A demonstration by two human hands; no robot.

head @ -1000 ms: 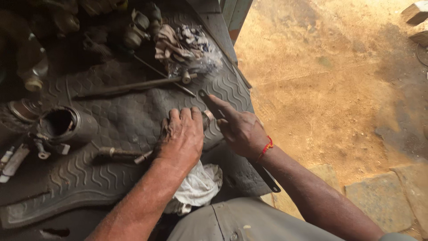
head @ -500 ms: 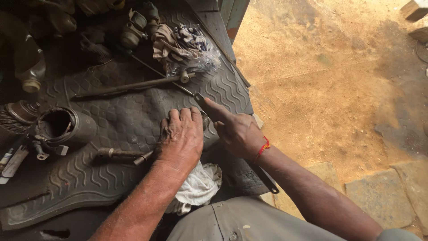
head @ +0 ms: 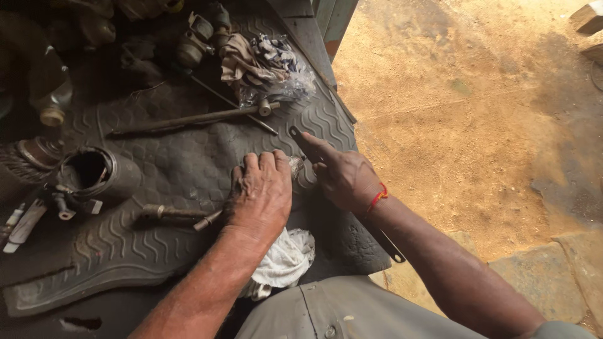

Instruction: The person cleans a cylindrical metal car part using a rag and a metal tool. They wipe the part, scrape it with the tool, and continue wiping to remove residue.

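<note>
My left hand (head: 260, 191) lies palm down on a dark ribbed rubber mat (head: 169, 157), its fingers curled over a small metal part (head: 298, 168) that is mostly hidden. My right hand (head: 342, 176), with a red thread on the wrist, grips a thin dark flat metal blade (head: 303, 142); the forefinger runs along it and its tip points up-left beside the metal part. The blade's far end sticks out below my right forearm near the mat's edge.
A dark metal cylinder housing (head: 97, 176) lies at the left, a short bolt (head: 173, 212) beside my left hand, a long rod (head: 195, 118) above. Crumpled rags and plastic (head: 267, 66) sit at the top, a white cloth (head: 286, 260) by my lap. Sandy ground (head: 471, 113) lies right.
My right hand has shifted slightly, bringing the blade's tip closer to the part under my left fingers. My left hand has stayed on the mat.
</note>
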